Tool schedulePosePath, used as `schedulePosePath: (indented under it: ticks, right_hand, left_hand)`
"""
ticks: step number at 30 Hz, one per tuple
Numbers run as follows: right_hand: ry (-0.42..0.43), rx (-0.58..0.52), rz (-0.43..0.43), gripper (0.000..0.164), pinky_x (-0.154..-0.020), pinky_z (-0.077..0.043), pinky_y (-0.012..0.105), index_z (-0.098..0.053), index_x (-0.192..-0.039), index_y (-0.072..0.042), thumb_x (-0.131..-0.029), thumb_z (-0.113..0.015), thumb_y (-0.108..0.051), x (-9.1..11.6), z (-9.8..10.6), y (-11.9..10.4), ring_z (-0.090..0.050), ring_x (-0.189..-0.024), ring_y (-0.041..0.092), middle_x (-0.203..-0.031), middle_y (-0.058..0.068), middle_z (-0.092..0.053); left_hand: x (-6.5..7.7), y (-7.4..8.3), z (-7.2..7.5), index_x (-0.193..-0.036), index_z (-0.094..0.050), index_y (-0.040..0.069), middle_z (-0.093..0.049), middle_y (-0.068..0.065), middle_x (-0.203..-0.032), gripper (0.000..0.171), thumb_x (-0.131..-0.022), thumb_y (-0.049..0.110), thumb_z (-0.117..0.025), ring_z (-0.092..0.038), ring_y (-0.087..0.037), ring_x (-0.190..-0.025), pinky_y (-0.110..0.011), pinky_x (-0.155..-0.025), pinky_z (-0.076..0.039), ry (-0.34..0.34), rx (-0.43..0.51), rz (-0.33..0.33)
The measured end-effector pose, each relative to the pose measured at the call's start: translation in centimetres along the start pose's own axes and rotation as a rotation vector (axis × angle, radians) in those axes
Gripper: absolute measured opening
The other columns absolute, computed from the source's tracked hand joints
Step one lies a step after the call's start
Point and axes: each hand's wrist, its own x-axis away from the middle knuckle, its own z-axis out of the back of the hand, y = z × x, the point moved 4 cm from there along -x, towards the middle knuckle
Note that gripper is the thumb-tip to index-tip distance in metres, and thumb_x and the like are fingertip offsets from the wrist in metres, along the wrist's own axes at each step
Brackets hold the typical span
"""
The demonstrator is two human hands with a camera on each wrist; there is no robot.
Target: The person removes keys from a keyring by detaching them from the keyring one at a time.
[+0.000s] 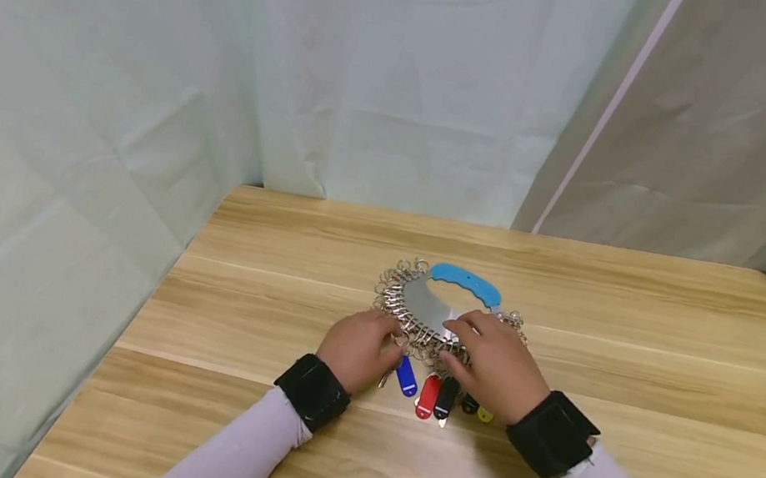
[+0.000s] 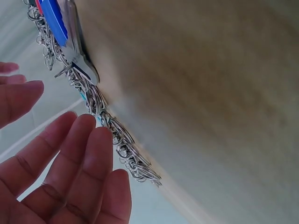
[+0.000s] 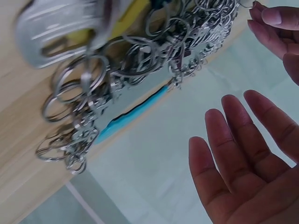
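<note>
A curved metal key holder with a blue grip handle lies on the table, its outer edge lined with several metal rings. My left hand is at the ring edge on the near left, beside a blue key tag; its thumb stands apart from the fingers in the left wrist view. Over the near right part of the holder, my right hand hides some rings, with its fingers extended. Near it hang a red tag, a black tag and a partly covered yellow tag.
The wooden table has its far edge against a pale hanging sheet. Loose keys, such as one key by the blue tag, dangle with the tags. Each wrist wears a black band.
</note>
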Motion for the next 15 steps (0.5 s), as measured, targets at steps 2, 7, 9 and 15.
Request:
schedulePosePath:
  ticks: [2,7,9,15]
  right_hand:
    - [-0.009,0.001,0.007,0.040,-0.087,-0.044,0.045,-0.062,-0.116,-0.006,-0.086,-0.069,-0.031,-0.2,-0.1,-0.2,-0.054,-0.099,0.025,-0.106,0.009,-0.059]
    - [-0.037,-0.014,0.026,0.038,-0.081,-0.047,0.040,-0.063,-0.116,-0.007,-0.087,-0.068,-0.032,-0.7,-0.2,-0.8,-0.055,-0.091,0.021,-0.102,0.007,-0.059]
    - [-0.043,-0.027,0.033,0.037,-0.079,-0.048,0.039,-0.063,-0.115,-0.008,-0.088,-0.068,-0.032,-0.8,-0.3,-1.0,-0.055,-0.089,0.020,-0.101,0.006,-0.060]
    - [-0.058,-0.049,0.051,0.031,-0.075,-0.047,0.038,-0.065,-0.111,-0.009,-0.088,-0.068,-0.029,-1.2,-0.6,-1.3,-0.055,-0.085,0.017,-0.098,0.003,-0.060]
  left_hand:
    - [0.1,0.1,0.0,-0.099,-0.068,0.011,-0.063,0.000,-0.095,0.021,-0.086,0.028,-0.068,-0.058,-0.015,-0.084,-0.033,-0.073,-0.049,-0.008,0.000,-0.005]
    - [0.2,0.4,0.0,-0.098,-0.069,0.012,-0.063,0.000,-0.094,0.020,-0.086,0.027,-0.069,-0.059,-0.016,-0.086,-0.034,-0.075,-0.049,-0.019,-0.019,-0.017]
    - [0.3,0.5,0.0,-0.097,-0.070,0.012,-0.063,0.001,-0.092,0.018,-0.086,0.027,-0.069,-0.059,-0.016,-0.083,-0.033,-0.073,-0.049,-0.024,-0.026,-0.018]
    - [0.3,0.7,0.0,-0.093,-0.071,0.015,-0.061,0.003,-0.085,0.014,-0.086,0.026,-0.069,-0.057,-0.013,-0.077,-0.030,-0.068,-0.049,-0.047,-0.027,-0.014]
